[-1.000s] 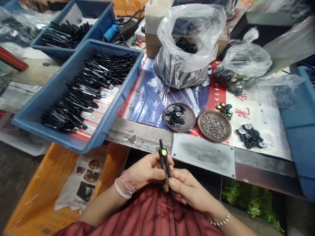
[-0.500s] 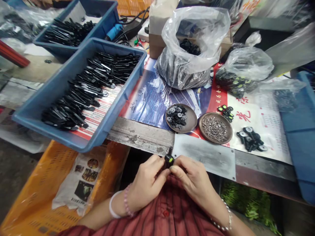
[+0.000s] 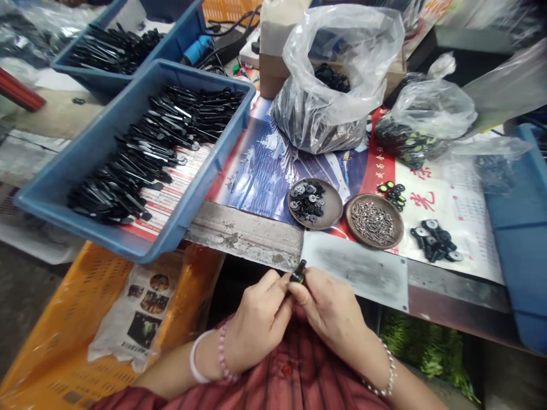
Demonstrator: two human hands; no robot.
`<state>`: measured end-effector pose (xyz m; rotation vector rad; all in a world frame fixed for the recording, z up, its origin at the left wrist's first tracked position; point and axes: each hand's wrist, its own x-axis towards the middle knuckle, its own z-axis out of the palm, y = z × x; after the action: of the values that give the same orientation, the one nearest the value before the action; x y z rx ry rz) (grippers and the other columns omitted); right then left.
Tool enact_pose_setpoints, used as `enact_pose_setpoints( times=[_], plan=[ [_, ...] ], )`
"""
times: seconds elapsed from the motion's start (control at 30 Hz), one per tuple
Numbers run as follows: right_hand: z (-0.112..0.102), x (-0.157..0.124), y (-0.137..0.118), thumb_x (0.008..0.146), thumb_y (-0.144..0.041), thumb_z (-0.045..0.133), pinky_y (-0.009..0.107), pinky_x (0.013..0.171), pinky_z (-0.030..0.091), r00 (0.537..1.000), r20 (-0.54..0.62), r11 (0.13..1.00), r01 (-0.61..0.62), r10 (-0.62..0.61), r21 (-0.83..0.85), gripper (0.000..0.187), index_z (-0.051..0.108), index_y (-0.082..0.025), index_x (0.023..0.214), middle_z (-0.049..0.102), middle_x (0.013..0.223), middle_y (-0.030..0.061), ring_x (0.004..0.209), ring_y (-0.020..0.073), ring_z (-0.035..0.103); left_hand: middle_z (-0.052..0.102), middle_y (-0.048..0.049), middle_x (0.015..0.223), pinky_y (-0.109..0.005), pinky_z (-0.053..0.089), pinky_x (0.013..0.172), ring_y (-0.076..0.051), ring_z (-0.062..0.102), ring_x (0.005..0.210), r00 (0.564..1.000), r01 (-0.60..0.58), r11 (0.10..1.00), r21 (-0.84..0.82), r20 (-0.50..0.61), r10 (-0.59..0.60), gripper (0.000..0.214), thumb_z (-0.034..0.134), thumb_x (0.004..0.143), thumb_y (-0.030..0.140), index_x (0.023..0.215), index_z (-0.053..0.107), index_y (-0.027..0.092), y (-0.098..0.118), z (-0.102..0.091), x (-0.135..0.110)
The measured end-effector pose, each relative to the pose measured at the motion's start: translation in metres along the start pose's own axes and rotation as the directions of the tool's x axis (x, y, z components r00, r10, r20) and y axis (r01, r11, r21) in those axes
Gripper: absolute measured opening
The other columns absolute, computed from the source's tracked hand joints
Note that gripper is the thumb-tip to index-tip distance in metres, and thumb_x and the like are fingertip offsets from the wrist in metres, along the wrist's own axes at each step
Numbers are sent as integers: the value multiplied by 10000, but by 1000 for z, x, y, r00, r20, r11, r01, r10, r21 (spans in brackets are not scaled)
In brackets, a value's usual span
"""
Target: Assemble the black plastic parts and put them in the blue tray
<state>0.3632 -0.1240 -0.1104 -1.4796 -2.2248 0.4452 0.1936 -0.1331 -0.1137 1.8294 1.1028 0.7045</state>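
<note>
Between my fingertips is a small black plastic part (image 3: 298, 273) with a stubby end sticking up and a bit of yellow-green on it. My left hand (image 3: 262, 319) is closed on it from the left, and my right hand (image 3: 328, 302) pinches it from the right. Much of the part is hidden by my fingers. Just past my hands, at the table edge, lies a worn grey metal plate (image 3: 363, 267). Beyond that stand a round dish of black discs (image 3: 331, 208) and a round dish of metal pins (image 3: 397, 233).
A blue tray (image 3: 171, 242) of black strips stands at left, over an orange crate (image 3: 55, 341). Clear plastic bags (image 3: 333, 114) of black parts sit at the back. Loose black parts (image 3: 435, 240) lie at right, near a blue bin (image 3: 519, 256).
The black part has tilted to the right and its yellow-green face has mostly turned out of sight. My right fingers have shifted closer around it. The view has moved slightly.
</note>
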Motion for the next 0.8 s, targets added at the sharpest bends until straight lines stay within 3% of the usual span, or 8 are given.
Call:
enact_pose_setpoints(
  times=[0.23,0.33,0.4,0.5,0.6,0.67,0.8],
  plan=[
    [-1,3,4,1094,-449,231,269,481,249,998,31,995,54,-51,-84,562,532,-175,706,539,549,31,452,134,483,516,-34,833,-268,424,645,-158,527,721,1000,15,1000,-12,2,-15,157,451,933,69,902,579,156,0,0,1],
    [-5,4,9,1082,-495,253,273,481,232,995,86,998,57,-58,13,561,530,-178,711,534,555,26,452,133,460,512,-23,810,-260,405,637,-149,510,707,999,42,996,-73,12,-41,144,476,939,94,879,593,154,-1,-1,1],
    [-8,3,13,1062,-549,291,261,490,255,988,150,985,7,-33,170,554,516,-185,710,541,574,18,471,130,460,507,-8,765,-252,387,616,-140,494,679,994,109,982,-156,31,-106,141,529,943,149,828,610,155,-1,-3,2],
    [-8,-4,15,1033,-589,365,241,540,329,956,293,884,-159,26,440,522,531,-183,751,565,638,10,551,132,502,539,-7,739,-244,385,608,-138,498,675,957,283,900,-333,32,-289,159,624,914,246,790,651,149,-1,-5,7],
    [0,-13,10,1038,-531,420,236,598,366,910,412,736,-312,48,601,456,542,-176,777,556,700,2,626,130,504,613,-23,793,-244,433,657,-153,538,723,901,390,770,-505,39,-431,145,659,880,283,875,696,142,-2,-5,13],
    [8,-17,5,1045,-474,429,237,610,363,899,434,659,-361,58,659,430,525,-171,756,519,708,-6,637,122,466,623,-19,789,-244,446,670,-152,541,723,892,402,730,-553,58,-448,158,661,870,286,896,713,139,-3,-4,16],
    [17,-20,-5,1027,-427,447,239,561,309,901,423,572,-399,98,717,425,448,-176,685,412,651,-28,595,103,358,608,-19,767,-240,439,665,-146,527,718,907,397,733,-553,113,-406,198,655,878,305,828,731,130,-5,-8,17]
  ],
)
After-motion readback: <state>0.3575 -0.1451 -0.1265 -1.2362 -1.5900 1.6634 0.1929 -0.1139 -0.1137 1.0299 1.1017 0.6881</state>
